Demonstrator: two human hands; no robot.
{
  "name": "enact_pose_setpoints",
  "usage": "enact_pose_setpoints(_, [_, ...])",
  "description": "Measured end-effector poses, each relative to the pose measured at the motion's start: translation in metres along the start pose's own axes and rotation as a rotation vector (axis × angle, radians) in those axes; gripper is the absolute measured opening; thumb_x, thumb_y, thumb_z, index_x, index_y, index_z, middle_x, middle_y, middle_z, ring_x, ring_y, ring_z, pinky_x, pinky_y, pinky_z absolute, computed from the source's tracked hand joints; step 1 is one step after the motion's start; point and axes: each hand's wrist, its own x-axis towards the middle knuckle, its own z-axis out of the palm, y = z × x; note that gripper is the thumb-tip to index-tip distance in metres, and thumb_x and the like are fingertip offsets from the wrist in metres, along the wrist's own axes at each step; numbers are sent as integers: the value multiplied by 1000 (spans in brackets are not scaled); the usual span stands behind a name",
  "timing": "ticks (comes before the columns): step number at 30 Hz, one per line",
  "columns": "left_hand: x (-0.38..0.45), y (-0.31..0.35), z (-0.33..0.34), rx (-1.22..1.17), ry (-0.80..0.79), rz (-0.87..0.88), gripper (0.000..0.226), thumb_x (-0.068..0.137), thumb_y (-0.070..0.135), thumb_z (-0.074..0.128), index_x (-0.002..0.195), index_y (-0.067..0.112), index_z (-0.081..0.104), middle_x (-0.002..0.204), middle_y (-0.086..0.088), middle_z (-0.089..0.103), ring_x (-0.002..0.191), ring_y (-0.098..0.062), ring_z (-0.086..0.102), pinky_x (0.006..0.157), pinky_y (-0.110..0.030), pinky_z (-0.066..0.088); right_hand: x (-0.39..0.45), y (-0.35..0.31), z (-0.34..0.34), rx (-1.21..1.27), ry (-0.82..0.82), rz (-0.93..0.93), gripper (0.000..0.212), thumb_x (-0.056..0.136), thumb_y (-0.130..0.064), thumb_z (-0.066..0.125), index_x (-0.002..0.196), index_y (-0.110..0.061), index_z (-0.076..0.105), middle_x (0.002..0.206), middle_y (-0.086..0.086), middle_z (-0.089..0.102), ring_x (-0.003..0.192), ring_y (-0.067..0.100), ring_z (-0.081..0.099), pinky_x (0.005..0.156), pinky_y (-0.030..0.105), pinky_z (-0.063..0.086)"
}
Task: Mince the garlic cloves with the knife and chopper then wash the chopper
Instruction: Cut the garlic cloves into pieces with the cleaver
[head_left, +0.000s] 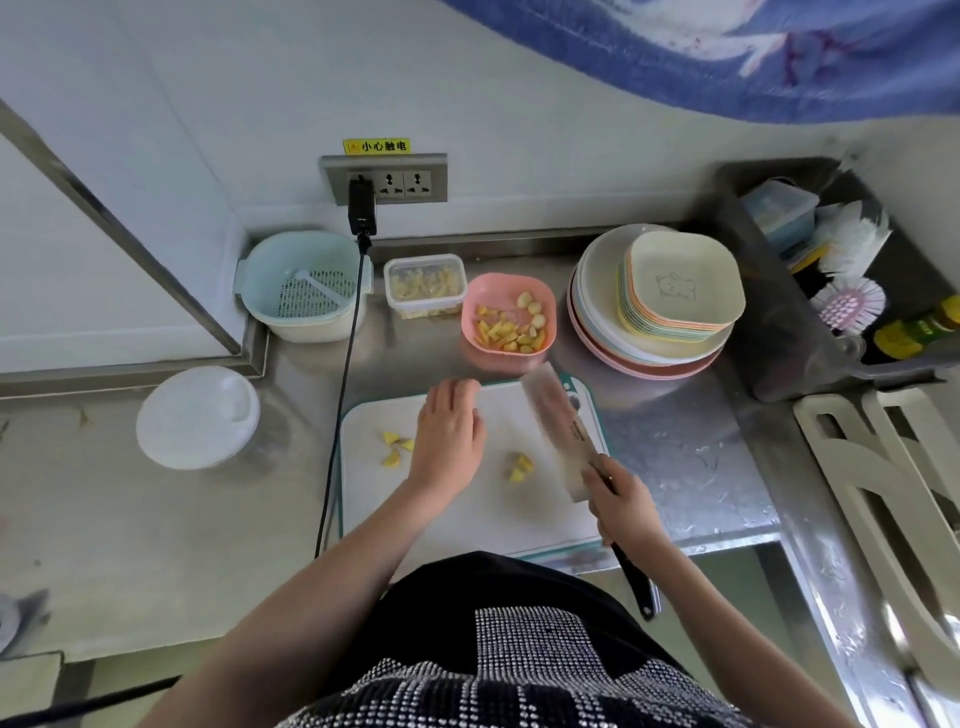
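Garlic pieces (519, 466) sit in a small yellow heap on the cutting board (467, 514), just left of the knife (558, 431) and just right of the left hand (448, 441). The right hand (621, 501) has its grip wrapped round the dark handle, blade tilted up off the board, its long axis running away from the body and slightly leftward, blurred as if mid-swing. The left hand lies flat and relaxed, fingers straight, gripping nothing, palm down on the board between two heaps; a second heap of pieces (396, 448) lies on its far left side. So the nearer heap is closest to the knife hand, and I judge the blade needs only to drop a little to the left to reach it. Beyond both hands, a pink bowl (509, 317) holds more garlic, and a round white container (197, 415), perhaps the chopper, waits well off to the left on the steel tabletop (675, 441). A sink area lies to the right.
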Motion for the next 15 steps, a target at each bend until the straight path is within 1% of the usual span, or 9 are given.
enact_pose_setpoints(2, [-4,-2,5,4,-100,61,23,74,-1,64,96,6,61,94,-12,57,83,-35,58,67,-41,47,0,2,-3,-41,90,-12,26,97,-24,47,76,-9,47,56,4,44,46,19,38,44,32,37])
enact_pose_setpoints(3, [-6,-2,8,13,-168,115,22,74,1,66,95,7,63,94,-12,58,84,-36,59,67,-42,48,0,4,-4,-57,121,-13,27,97,-25,46,75,-9,46,57,4,45,47,20,40,45,35,39])
enact_pose_setpoints(5, [-7,2,14,30,-312,221,22,79,6,65,101,7,68,101,-11,61,94,-35,58,76,-45,49,-2,5,-5,-91,147,-3,29,97,-28,46,76,-8,44,58,4,46,49,21,41,47,41,44])
enact_pose_setpoints(7, [-8,10,22,39,-458,284,26,89,12,58,113,9,68,112,-7,61,109,-30,51,90,-43,44,-6,5,-4,-126,147,8,27,96,-29,45,76,-10,46,60,2,47,52,20,42,50,45,48])
enact_pose_setpoints(9, [-6,16,30,43,-546,265,28,93,14,54,118,10,67,118,-5,60,114,-27,47,95,-39,39,-12,4,-1,-140,149,11,27,96,-29,46,78,-9,47,59,1,47,53,19,43,51,47,49])
enact_pose_setpoints(11, [-2,18,37,16,-581,205,26,93,14,54,114,11,69,115,-5,63,111,-28,50,95,-36,39,-18,4,4,-122,157,15,28,96,-29,46,78,-7,47,57,1,44,53,19,40,51,46,48])
enact_pose_setpoints(13, [2,20,39,-47,-575,118,20,90,17,61,106,11,71,109,-5,67,106,-27,54,91,-33,40,-21,6,7,-87,162,20,29,96,-29,46,80,-5,46,58,2,42,53,19,38,50,45,45])
enact_pose_setpoints(15, [4,21,40,-110,-533,-6,16,86,20,67,98,11,72,100,-7,70,98,-26,59,82,-31,43,-23,6,9,-79,164,23,29,96,-29,46,79,-6,46,58,2,43,52,20,38,49,46,45])
